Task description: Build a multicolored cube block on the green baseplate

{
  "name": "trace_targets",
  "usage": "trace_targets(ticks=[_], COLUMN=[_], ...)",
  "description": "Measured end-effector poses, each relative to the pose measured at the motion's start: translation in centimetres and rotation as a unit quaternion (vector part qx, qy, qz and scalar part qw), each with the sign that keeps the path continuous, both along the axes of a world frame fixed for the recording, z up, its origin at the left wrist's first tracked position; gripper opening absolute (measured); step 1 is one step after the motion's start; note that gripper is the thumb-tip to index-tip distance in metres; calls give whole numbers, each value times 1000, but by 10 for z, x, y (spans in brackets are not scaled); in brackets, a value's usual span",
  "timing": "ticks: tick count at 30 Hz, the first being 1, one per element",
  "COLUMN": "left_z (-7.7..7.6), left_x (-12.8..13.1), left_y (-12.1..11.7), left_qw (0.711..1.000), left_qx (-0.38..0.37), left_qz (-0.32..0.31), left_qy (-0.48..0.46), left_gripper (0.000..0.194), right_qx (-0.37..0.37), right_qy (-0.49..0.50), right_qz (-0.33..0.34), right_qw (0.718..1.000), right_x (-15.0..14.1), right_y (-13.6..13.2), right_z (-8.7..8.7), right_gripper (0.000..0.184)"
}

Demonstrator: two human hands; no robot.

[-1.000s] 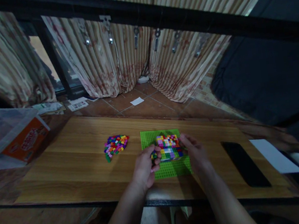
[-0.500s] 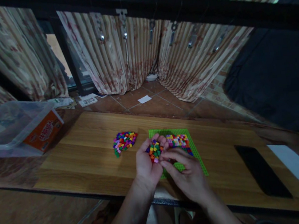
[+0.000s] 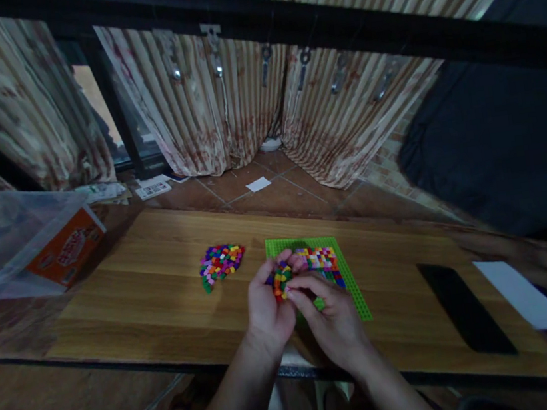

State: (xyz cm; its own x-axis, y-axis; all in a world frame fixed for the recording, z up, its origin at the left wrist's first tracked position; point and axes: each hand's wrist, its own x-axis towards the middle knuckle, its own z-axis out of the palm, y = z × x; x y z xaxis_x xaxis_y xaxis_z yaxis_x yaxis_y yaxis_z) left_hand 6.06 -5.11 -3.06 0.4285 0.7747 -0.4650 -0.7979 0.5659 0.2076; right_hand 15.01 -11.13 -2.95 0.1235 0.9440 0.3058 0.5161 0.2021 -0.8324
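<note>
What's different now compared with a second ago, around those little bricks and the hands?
The right hand has let go of the built block's right side and moved left to the small bricks in the left hand, which has opened palm up. The green baseplate and loose brick pile stayed put.

On the wooden bench (image 3: 137, 283), loose bricks (image 3: 221, 263) are heaped at ten o'clock, a green baseplate (image 3: 356, 295) is laid mid-bench, a black slab (image 3: 466, 307) towards three.
</note>
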Motion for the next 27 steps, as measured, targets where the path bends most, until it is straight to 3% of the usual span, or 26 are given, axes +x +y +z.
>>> trace_targets(ticks=[6,9,17,27], left_z=[-5,-8,-8,-9], left_x=[-3,-5,0,0], left_y=[6,6,4,5], left_qw=[997,996,995,994], left_qx=[-74,-83,-64,-49], left_qz=[23,-3,-24,-23], left_qy=[10,35,67,91], left_gripper=[19,21,20,19], right_qx=[5,-31,-25,-18], right_qy=[131,108,-79,-109], right_qz=[-161,-223,-213,-241], right_qw=[978,968,974,964], right_x=[48,75,75,72], right_y=[4,6,10,18], right_z=[-10,-16,-18,-25], right_gripper=[18,23,25,25])
